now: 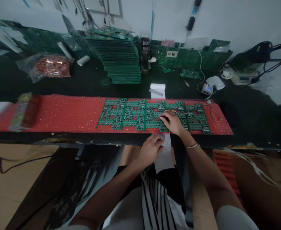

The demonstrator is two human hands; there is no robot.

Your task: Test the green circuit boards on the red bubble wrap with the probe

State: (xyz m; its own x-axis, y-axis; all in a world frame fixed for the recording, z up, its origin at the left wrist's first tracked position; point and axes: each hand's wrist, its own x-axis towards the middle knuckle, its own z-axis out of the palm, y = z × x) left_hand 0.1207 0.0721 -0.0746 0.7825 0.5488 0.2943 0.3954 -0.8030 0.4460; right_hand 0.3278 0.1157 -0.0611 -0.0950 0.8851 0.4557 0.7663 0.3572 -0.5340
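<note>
Taking the row of green circuit boards (134,117) as the dial's centre, with 12 o'clock straight away from the person, a clear plastic bag (53,66) lies at 10 o'clock on the dark counter (80,84), holding a mass of small reddish pieces too fine to make out. At 12 o'clock stands a clear bottle (144,54); its lower part looks dark, and I cannot tell what fills it. Beside it, at 11 o'clock, rises a tall stack of green boards (123,62). The row itself lies flat on a red bubble-wrap sheet (67,111), with a blurred, taped bundle (24,110) on the sheet at 9 o'clock.

The right hand (174,124) is over the row; its thumb and index finger are pressed together, apparently pinching the end of a thin cable (190,110), whose tip is hidden. The cable leads towards a small box with a lit screen (207,88) at 2 o'clock. At 6 o'clock, by the counter's near edge, the left hand (150,149) is loosely curled against a white paper strip (164,159); whether it pinches the paper, I cannot tell.
</note>
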